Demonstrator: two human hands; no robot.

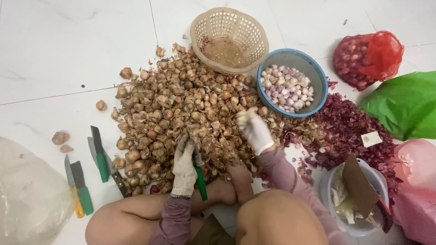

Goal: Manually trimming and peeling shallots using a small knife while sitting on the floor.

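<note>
Nearest, the gloved left hand [184, 167] is clenched around a green-handled knife [200, 180] at the near edge of the heap of unpeeled shallots [181, 113]. A little farther right, the gloved right hand [254, 129] pinches a shallot [246, 115] over the heap. Spare knives [91, 168] lie to the left. Farther away sit a blue bowl of peeled shallots [313, 72] and an empty beige basket [229, 40].

At my upper right lies a red mesh sack [367, 58], a green plastic bag [404, 105] just below it, a clear bag [27, 195] at my lower left.
</note>
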